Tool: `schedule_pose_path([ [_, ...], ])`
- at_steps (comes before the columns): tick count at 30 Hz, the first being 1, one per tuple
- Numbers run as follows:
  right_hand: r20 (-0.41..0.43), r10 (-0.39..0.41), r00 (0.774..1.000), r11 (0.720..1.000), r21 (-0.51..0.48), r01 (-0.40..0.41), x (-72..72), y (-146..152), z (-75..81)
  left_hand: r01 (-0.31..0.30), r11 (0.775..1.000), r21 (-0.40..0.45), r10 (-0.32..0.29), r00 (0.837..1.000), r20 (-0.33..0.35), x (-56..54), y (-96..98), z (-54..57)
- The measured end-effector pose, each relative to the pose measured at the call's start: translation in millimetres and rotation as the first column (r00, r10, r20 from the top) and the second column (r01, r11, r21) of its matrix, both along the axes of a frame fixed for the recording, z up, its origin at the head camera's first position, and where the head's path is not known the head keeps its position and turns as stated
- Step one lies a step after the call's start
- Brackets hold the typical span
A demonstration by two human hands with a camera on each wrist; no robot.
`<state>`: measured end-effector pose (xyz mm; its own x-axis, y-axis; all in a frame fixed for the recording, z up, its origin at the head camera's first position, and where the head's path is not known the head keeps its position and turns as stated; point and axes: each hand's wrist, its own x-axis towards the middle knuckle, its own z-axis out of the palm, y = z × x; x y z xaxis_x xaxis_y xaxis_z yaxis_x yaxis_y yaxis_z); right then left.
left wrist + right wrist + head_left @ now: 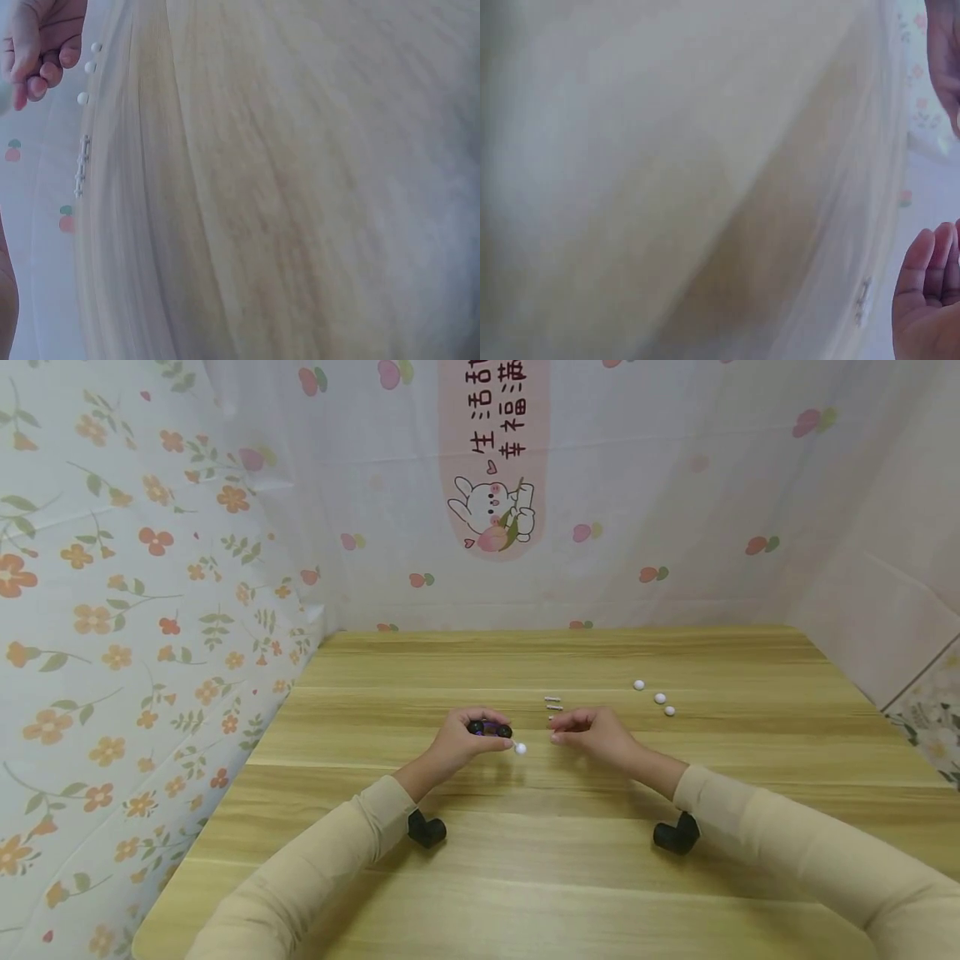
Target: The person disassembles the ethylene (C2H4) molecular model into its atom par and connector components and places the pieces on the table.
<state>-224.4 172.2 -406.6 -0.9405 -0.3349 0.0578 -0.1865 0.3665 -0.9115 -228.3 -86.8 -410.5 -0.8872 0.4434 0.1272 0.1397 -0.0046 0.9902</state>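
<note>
My left hand (474, 737) grips a small dark purple toy vehicle (491, 727) with black wheels (504, 732) between thumb and fingers. A white round piece (521, 748) on a thin stem sticks out beside the thumb tip. To the right, my right hand (596, 733) is bent with fingertips toward the left hand, and nothing shows in its fingers (49, 71) in the left wrist view. Just beyond those fingertips lies a tiny white piece (551, 717), partly overlapped by them. Two short pale rods (553, 707) lie behind it on the table.
Three white round pieces (660, 698) lie on the wooden table (540, 877) at the back right. A patterned curtain (360, 485) hangs behind the far table edge, and a floral cloth (120, 635) covers the left side. Black wrist mounts (427, 830) sit beneath both forearms.
</note>
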Motion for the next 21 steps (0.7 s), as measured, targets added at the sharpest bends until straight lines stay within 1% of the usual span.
schedule_pose_path([
  [3,0.036,0.013,0.999,0.999,-0.038,-0.011,5.3,-5,-1.2,0.004,1.000,0.004,-0.004,1.000,0.009,0.5,0.9,1.0],
  [6,0.054,0.036,0.998,0.997,-0.077,-0.032,10.3,-9,-0.9,0.014,1.000,0.015,-0.014,1.000,0.013,1.1,2.1,1.7],
  [12,0.055,0.083,0.995,0.986,-0.149,-0.074,16.4,-16,0.6,0.027,0.999,0.024,-0.027,1.000,0.011,2.1,4.3,1.7],
  [18,0.071,0.080,0.994,0.982,-0.176,-0.066,20.3,-22,2.2,-0.001,1.000,-0.009,0.001,1.000,0.014,2.2,5.3,-1.1],
  [21,0.074,0.072,0.995,0.983,-0.177,-0.058,21.0,-24,3.1,0.008,1.000,-0.014,-0.007,1.000,0.007,2.2,6.3,-1.3],
])
